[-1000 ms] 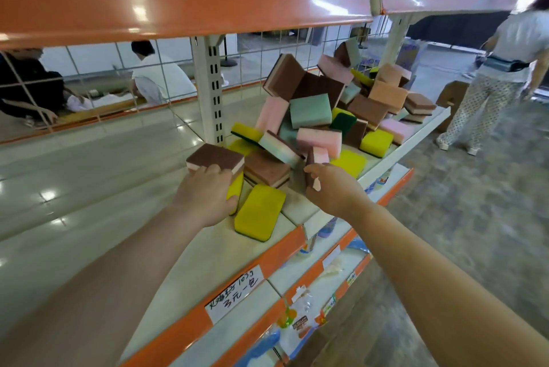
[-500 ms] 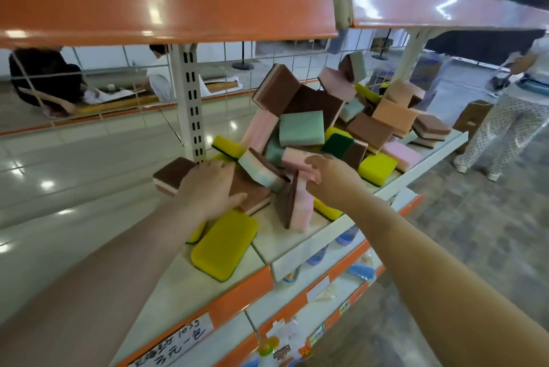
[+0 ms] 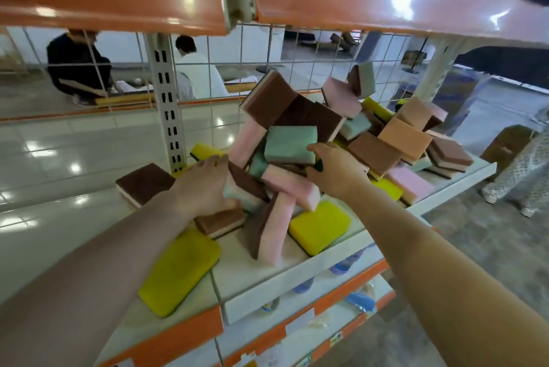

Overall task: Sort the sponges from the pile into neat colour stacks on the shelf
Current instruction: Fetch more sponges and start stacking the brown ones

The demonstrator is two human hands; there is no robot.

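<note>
Sponges of many colours lay in a loose pile (image 3: 312, 140) on the white shelf (image 3: 297, 274), leaning on each other and against the wire grid (image 3: 225, 69) behind. Both hands were in the pile. The left hand (image 3: 205, 185) reached in from the left, and its fingers were curled around a pale green sponge with a brown top (image 3: 243, 185) at the left edge of the heap. The right hand (image 3: 335, 170) was at the middle of the pile; its fingers touched the lower right corner of a green sponge (image 3: 289, 143), but I could not tell if they really gripped it. A brown sponge with a white underside (image 3: 142, 182) lay flat to the left, apart from the heap. Two yellow sponges lay flat at the front: one (image 3: 181, 271) under the left forearm, another (image 3: 320, 227) under the right wrist. Between them a pink and brown sponge (image 3: 270, 233) stood on its edge. Behind the grid two people (image 3: 77, 66) sat on the floor.
</note>
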